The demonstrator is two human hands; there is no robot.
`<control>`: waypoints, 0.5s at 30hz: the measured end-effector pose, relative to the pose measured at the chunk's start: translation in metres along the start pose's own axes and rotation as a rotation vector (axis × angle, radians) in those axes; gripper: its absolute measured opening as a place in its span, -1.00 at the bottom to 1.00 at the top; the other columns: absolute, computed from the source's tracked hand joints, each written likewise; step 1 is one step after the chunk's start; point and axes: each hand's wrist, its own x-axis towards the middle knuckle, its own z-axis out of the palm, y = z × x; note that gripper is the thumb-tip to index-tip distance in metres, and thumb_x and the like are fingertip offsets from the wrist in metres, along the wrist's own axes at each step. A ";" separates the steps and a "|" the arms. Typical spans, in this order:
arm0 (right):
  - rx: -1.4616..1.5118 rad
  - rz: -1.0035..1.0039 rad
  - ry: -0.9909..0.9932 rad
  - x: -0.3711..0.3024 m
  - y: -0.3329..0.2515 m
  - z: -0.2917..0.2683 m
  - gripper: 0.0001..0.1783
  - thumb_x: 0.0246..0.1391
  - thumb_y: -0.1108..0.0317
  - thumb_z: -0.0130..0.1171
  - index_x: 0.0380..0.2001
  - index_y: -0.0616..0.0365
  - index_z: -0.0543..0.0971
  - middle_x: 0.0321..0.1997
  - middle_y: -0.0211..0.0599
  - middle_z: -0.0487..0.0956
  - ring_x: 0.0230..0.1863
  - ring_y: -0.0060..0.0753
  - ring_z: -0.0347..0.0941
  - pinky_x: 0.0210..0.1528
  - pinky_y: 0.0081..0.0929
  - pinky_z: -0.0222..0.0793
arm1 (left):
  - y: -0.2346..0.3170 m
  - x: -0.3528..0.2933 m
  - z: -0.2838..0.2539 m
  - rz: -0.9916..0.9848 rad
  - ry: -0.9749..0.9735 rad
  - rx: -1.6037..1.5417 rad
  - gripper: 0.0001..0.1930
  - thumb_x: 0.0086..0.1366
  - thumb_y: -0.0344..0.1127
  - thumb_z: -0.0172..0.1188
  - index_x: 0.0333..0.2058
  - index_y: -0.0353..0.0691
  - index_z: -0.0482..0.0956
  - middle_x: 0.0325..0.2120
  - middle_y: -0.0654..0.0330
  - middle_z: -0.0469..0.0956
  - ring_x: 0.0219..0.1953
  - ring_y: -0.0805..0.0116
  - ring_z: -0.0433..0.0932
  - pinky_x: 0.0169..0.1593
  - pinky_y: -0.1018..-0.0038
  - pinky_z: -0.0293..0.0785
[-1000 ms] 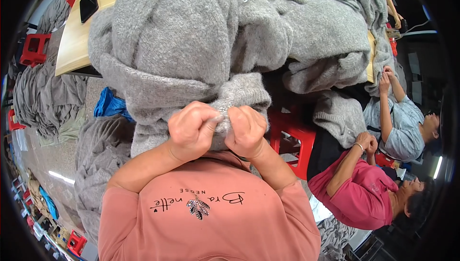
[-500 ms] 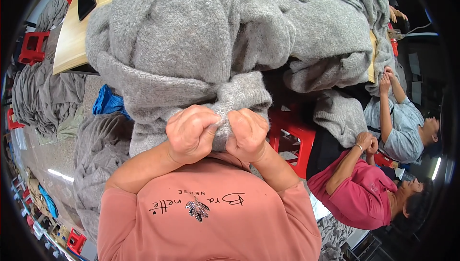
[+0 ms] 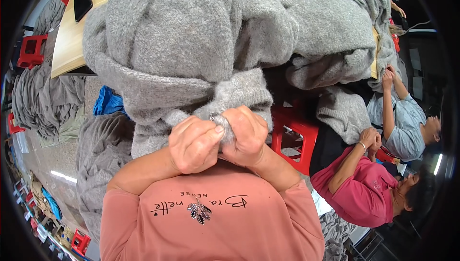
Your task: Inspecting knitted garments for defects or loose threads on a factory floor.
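A thick grey knitted sweater [image 3: 242, 88] hangs over the table's near edge, right in front of my body. My left hand [image 3: 195, 143] is closed, with thumb and fingers pinching the knit. Close beside it, my right hand [image 3: 244, 134] is closed too, its curled fingers gripping a bunched fold of the same sweater. The two hands nearly touch. A small dark, shiny spot shows at the knit just above the fingertips; what it is I cannot make out. My fingers hide most of the pinched edge.
More grey knitwear [image 3: 330, 26] is heaped across the wooden table [image 3: 67, 52], where a black phone [image 3: 83, 3] lies at far left. A red stool [image 3: 299, 141] stands to my right, beside a co-worker in a pink top [image 3: 354, 186]. Another grey pile [image 3: 103, 150] lies left.
My hands have drawn closer together, the left one a little lower. The bunched knit has turned slightly between them, and a small shiny spot now shows above the fingertips.
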 end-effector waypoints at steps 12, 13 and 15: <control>-0.051 0.270 0.140 -0.014 0.031 -0.031 -0.68 -0.38 0.67 -0.16 -0.42 0.35 0.43 -0.50 -0.18 0.47 -0.51 -0.38 0.40 -0.45 -0.54 0.32 | -0.024 -0.011 -0.001 -0.344 -0.187 0.026 -0.80 -0.16 -0.60 0.13 -0.46 -0.29 0.46 -0.61 0.13 0.44 -0.62 0.25 0.43 -0.56 0.44 0.35; -0.114 0.288 0.170 -0.022 0.041 -0.033 -0.70 -0.33 0.68 -0.18 -0.42 0.35 0.43 -0.52 -0.21 0.46 -0.51 -0.44 0.39 -0.44 -0.57 0.30 | -0.024 -0.011 -0.002 -0.458 -0.225 0.000 -0.82 -0.15 -0.59 0.13 -0.47 -0.28 0.48 -0.62 0.13 0.44 -0.63 0.25 0.43 -0.56 0.46 0.34; -0.177 0.308 0.200 -0.040 0.065 -0.036 -0.72 -0.28 0.69 -0.19 -0.42 0.34 0.43 -0.53 -0.25 0.46 -0.51 -0.49 0.38 -0.43 -0.60 0.29 | -0.028 -0.012 -0.003 -0.573 -0.264 -0.026 -0.85 -0.13 -0.58 0.13 -0.49 -0.26 0.50 -0.63 0.13 0.43 -0.63 0.24 0.43 -0.56 0.47 0.33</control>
